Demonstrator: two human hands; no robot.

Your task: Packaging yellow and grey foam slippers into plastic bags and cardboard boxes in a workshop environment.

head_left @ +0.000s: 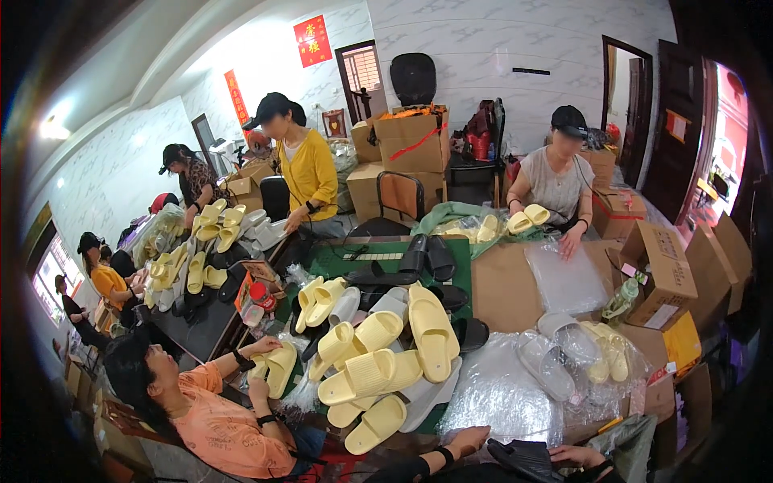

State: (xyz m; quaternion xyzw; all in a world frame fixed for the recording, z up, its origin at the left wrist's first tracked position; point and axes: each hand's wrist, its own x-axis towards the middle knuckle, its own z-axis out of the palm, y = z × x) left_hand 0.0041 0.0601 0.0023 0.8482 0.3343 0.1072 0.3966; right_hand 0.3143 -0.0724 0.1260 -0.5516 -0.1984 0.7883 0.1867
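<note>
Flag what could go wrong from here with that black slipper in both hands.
1. The yellow slipper pile is heaped loosely beside the left hand; a nudge could probably tip some off the table edge.
2. Clear plastic bags lie right in front of the right hand and look slippery; the black slipper could snag or slide on them.

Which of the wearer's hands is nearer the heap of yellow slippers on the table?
Left. The left hand lies at the table's near edge just right of the yellow slippers; the right hand, on a dark slipper, is farther right.
</note>
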